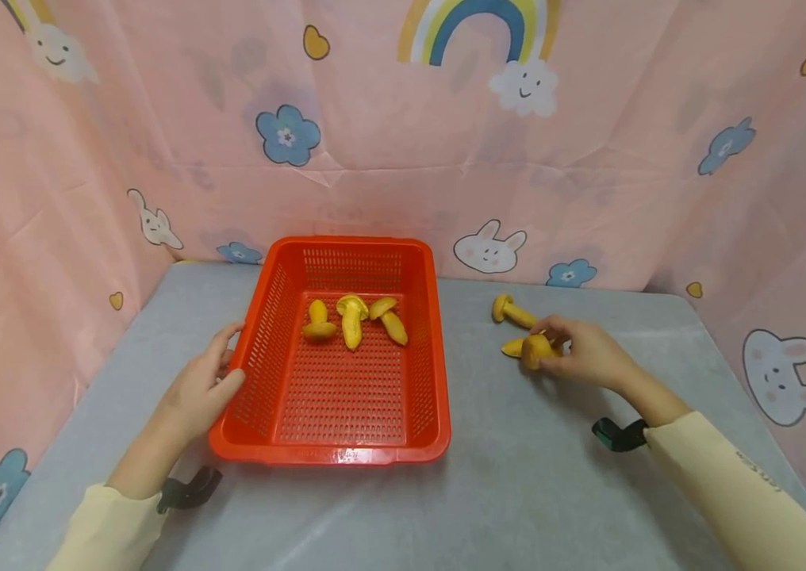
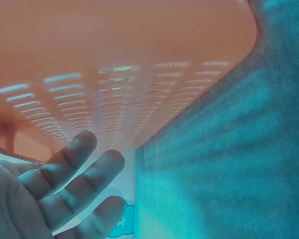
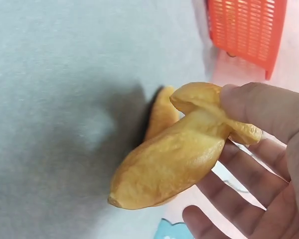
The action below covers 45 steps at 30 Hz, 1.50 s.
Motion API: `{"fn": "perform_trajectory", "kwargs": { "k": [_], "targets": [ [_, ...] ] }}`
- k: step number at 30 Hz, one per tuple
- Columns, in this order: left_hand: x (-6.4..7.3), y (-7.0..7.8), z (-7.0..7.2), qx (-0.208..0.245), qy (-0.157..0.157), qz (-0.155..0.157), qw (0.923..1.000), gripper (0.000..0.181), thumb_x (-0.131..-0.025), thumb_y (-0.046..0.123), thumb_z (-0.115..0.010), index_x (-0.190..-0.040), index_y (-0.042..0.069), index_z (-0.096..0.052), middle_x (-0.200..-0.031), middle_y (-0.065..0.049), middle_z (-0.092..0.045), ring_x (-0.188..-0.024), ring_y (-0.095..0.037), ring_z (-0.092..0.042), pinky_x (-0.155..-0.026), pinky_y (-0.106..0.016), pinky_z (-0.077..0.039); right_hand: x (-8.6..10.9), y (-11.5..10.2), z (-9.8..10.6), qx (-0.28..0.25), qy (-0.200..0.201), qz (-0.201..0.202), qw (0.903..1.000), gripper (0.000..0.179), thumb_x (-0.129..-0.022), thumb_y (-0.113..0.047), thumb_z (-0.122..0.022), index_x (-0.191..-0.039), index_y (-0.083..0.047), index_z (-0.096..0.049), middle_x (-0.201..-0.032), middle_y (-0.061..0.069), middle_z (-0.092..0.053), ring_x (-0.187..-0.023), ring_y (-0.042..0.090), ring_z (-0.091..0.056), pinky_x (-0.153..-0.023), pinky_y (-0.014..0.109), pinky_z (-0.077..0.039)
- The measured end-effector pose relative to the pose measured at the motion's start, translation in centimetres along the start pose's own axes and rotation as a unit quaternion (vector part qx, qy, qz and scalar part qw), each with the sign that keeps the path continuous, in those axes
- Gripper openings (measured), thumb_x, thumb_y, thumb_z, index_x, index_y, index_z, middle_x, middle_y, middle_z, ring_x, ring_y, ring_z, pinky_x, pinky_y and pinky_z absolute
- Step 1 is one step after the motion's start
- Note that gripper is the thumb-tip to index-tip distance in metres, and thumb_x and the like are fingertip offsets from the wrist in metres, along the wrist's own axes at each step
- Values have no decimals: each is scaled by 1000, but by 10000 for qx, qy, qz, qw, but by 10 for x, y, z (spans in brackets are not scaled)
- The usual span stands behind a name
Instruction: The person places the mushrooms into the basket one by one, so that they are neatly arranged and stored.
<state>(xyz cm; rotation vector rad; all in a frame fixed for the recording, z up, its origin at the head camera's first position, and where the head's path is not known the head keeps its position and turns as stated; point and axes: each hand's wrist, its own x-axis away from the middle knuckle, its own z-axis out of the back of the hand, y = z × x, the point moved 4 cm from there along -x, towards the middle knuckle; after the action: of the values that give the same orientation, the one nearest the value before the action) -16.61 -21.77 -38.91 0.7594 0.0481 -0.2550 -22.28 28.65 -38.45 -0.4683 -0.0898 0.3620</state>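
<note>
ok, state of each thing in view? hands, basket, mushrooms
Red basket: upright, open-topped, on the grey table
Three basket mushrooms: lying apart on its floor, toward the far end
Left hand: at its left rim, fingers loosely bent
Right hand: pinching one mushroom
Held mushroom: pinched by its cap
Partly hidden mushroom: behind the held one
Far loose mushroom: lying on the table

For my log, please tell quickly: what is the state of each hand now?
Left hand: open, beside the red perforated basket.
Right hand: closed, pinching a yellow mushroom.
</note>
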Motion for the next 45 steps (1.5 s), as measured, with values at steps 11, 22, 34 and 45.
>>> {"fn": "perform_trajectory", "kwargs": {
  "k": [11, 22, 34, 45],
  "targets": [
    [0, -1, 0, -38, 25, 15, 10000, 59, -91, 10, -43, -147, 6, -28, -114, -20, -66, -90, -26, -68, -74, -37, -54, -7, -13, 17, -266, 209, -52, 9994, 40, -81, -23, -76, -115, -7, -62, -106, 15, -67, -91, 28, -64, -74, 39, -54],
    [1, -3, -1, 23, 17, 40, 10000, 58, -92, 11, -43, -147, 7, -28, -115, -21, -65, -93, -28, -68, -75, -37, -55, -18, -45, 31, -530, 458, 133, 9975, 38, -82, -26, -74, -114, -9, -62, -103, 10, -67, -86, 26, -65, -73, 34, -53],
    [1, -3, -1, 55, 30, 39, 10000, 59, -91, 10, -44, -147, 7, -28, -113, -19, -66, -92, -27, -68, -74, -34, -54, -29, -78, 35, -681, 430, 397, 9960, 39, -83, -29, -74, -116, -13, -61, -103, 6, -67, -90, 23, -63, -76, 35, -51],
    [1, -2, -1, 128, 17, 37, 9999, 58, -91, 10, -44, -147, 9, -28, -111, -18, -66, -90, -25, -68, -72, -30, -54, -38, -102, 37, -937, 393, 509, 9935, 37, -83, -27, -74, -115, -15, -62, -103, 5, -65, -88, 22, -62, -72, 34, -52]
  ]
}}
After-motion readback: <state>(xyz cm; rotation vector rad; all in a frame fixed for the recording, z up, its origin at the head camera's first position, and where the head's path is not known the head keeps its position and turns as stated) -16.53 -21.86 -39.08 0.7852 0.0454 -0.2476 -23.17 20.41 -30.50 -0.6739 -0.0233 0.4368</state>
